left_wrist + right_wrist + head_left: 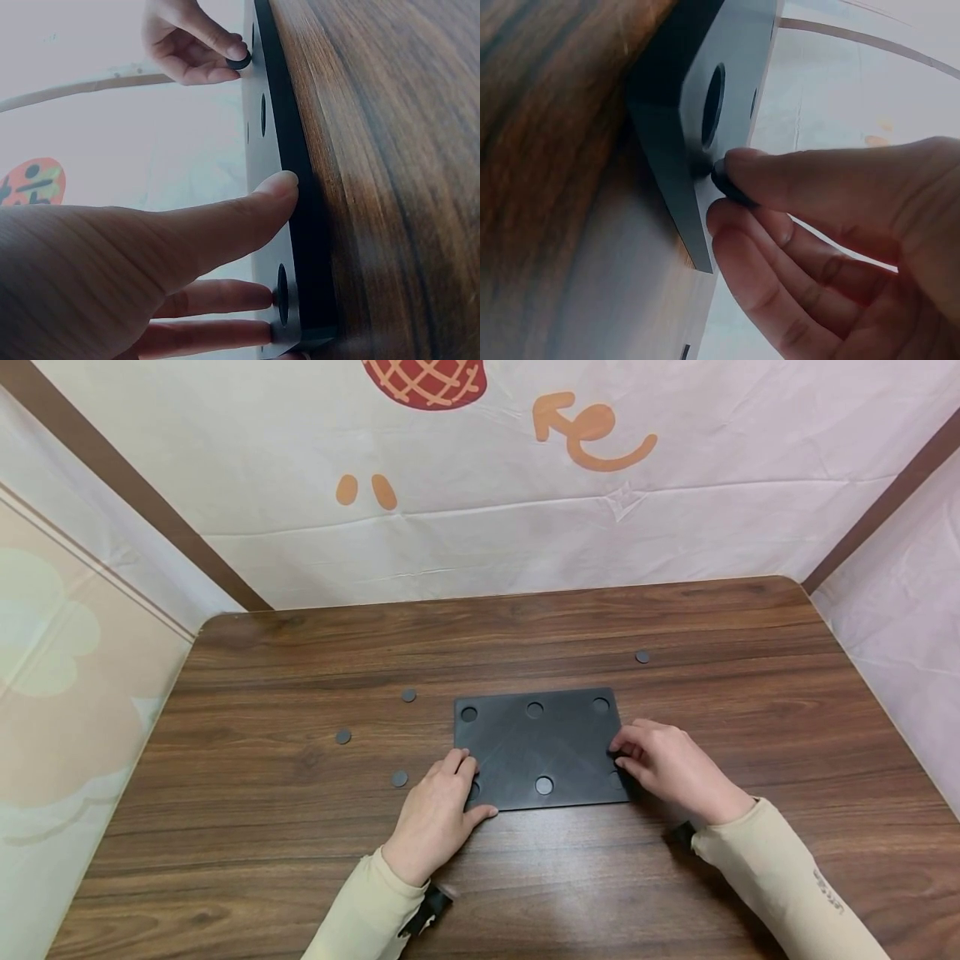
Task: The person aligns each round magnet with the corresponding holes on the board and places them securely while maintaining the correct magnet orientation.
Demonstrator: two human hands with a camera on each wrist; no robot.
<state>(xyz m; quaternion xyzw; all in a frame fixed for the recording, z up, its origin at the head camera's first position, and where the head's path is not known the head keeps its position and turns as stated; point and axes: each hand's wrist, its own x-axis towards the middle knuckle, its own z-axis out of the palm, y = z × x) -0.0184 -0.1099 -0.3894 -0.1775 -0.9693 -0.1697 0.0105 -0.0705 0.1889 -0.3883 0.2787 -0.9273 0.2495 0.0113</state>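
Note:
A dark rectangular board (536, 747) with round recesses along its front and back lies flat on the table. My left hand (438, 810) rests on its front left corner, fingers extended over the top and thumb (255, 217) against the front edge. Between thumb and fingers, my right hand (667, 768) pinches a small dark disc (731, 186). That disc is tilted, close over the board's right side near the front right recess (714, 105). The front middle recess (543, 785) shows a lighter grey round face than the back left recess (468, 714).
Left of the board lie three loose grey discs, one toward the back (408, 695), one farther left (342, 737) and one near my left hand (399, 778). Another disc (642, 657) lies behind the board, to the right. A printed white curtain (480, 543) hangs behind the wooden table (300, 852).

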